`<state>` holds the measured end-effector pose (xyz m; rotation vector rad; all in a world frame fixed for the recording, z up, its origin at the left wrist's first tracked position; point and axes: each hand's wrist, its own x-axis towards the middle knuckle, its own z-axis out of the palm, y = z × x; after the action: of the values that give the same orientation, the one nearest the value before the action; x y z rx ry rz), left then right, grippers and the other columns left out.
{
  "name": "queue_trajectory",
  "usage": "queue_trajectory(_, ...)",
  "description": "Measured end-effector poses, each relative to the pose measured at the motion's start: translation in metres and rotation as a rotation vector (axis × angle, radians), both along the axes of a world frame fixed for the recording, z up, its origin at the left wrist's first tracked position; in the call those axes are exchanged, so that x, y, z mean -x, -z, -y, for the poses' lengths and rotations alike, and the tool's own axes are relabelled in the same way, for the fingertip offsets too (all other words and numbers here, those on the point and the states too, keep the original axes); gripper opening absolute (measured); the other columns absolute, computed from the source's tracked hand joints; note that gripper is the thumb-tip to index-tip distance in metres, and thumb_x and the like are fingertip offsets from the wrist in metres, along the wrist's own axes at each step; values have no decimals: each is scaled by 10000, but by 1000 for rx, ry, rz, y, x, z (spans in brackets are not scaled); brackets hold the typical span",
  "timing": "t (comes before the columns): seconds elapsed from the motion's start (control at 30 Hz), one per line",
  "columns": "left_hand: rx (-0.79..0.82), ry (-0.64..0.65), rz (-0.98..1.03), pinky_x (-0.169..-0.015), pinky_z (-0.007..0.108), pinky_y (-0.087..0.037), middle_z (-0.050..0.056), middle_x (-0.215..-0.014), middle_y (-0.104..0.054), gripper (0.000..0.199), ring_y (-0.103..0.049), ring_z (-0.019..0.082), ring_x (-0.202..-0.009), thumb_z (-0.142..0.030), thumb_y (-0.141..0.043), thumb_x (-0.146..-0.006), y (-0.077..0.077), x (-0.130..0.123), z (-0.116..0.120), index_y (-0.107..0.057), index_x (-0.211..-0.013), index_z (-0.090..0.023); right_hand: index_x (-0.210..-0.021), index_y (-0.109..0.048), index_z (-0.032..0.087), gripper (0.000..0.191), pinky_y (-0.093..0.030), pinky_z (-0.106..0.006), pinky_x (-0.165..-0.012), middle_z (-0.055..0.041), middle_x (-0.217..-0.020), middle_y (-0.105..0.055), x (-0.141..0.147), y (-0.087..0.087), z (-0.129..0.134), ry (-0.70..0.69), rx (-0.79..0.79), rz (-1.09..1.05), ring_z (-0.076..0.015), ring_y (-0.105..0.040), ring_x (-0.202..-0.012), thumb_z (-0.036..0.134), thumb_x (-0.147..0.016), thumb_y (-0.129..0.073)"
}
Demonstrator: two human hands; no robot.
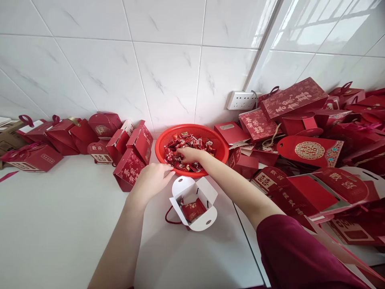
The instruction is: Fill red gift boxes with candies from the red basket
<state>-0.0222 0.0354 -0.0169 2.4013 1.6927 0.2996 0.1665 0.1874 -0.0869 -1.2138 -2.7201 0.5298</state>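
My right hand [190, 155] reaches into a red plastic basket [221, 138] of wrapped candies [207, 145]. Its fingers curl down among the red wrappers, and whatever is between them is hidden. At the basket's front left rim is my left hand [153, 179], fingers stretched out, their tips at or close to the rim. Directly in front of the basket stands an open gift box [207, 192] with white inner flaps spread apart. A red packet [194, 209] with gold lettering lies inside it. A dark red cord handle [172, 218] hangs at the box's left side.
Several closed red gift boxes [129, 168] stand along the wall on the left. A large heap of red boxes [303, 150] crowds the right side. A power socket [242, 100] is on the tiled wall [168, 76]. A dark seam [248, 241] crosses the white tabletop [60, 224].
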Motion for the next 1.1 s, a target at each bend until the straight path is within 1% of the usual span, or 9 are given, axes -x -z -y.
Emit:
queue_trajectory(0.1,-1,6,-1,-664,299,-446,26,-967,-773,334,-699,235,-849,-368,-459,-957,0,-1,0,-748,-1109,-299,-1242,-591,172,552,-498,-273,-874,-106,-1243,-678,1,8,-5,-30,44,4,-263,-645,-1116,115,-720,-761)
queue_trajectory(0.2,-1,9,5,-669,301,-447,20,-969,-773,335,-699,234,-855,-376,-461,-954,0,-1,0,-747,-1113,-302,-1249,-583,172,564,-485,-273,-909,-112,-1309,-640,0,9,-6,-38,67,2,-264,-623,-1158,133,-719,-770)
queue_trajectory(0.4,-8,1,10,-688,309,-464,28,-999,-772,340,-702,244,-871,-377,-468,-950,1,0,1,-750,-1120,-293,-1121,-646,199,440,-507,-269,-786,-63,-1041,-741,2,6,-3,-19,164,27,-255,-689,-951,141,-700,-761)
queue_trajectory(0.47,-6,10,23,-719,315,-476,26,-1017,-772,340,-704,248,-897,-374,-473,-948,2,1,1,-748,-1127,-286,-1102,-652,200,420,-506,-262,-774,-57,-1002,-748,1,5,-3,-2,189,10,-246,-691,-917,130,-700,-750)
queue_trajectory(0.6,-4,24,63,-789,323,-490,13,-1065,-767,345,-699,250,-968,-379,-477,-949,5,4,-1,-743,-1143,-275,-1142,-626,165,340,-500,-276,-858,-92,-1151,-712,-5,4,-7,80,188,-95,-232,-665,-992,106,-809,-591)
queue_trajectory(0.7,-6,25,67,-780,324,-491,0,-1070,-766,340,-701,245,-961,-380,-475,-951,6,4,-2,-746,-1132,-284,-1227,-578,153,408,-499,-283,-896,-80,-1187,-695,-13,4,-12,135,198,-176,-199,-660,-977,60,-852,-446)
queue_trajectory(0.8,-8,23,52,-753,324,-488,-1,-1051,-769,333,-705,244,-934,-374,-471,-951,5,3,-1,-753,-1107,-288,-1245,-568,141,430,-503,-299,-905,-75,-1144,-705,-18,6,-16,172,224,-215,-192,-661,-927,60,-845,-432)
queue_trajectory(0.93,0,22,47,-775,327,-498,17,-1067,-768,336,-707,255,-959,-384,-471,-951,3,1,0,-757,-1099,-286,-1225,-600,155,444,-488,-307,-947,-71,-1201,-688,-19,6,-16,202,246,-252,-198,-651,-970,55,-814,-463)
queue_trajectory(1.1,12,5,62,-830,337,-514,9,-1094,-763,337,-705,259,-995,-389,-484,-946,4,2,0,-752,-1121,-283,-1019,-704,145,347,-547,-272,-747,-46,-925,-757,-17,4,-14,212,341,-228,-175,-679,-734,47,-822,-435)
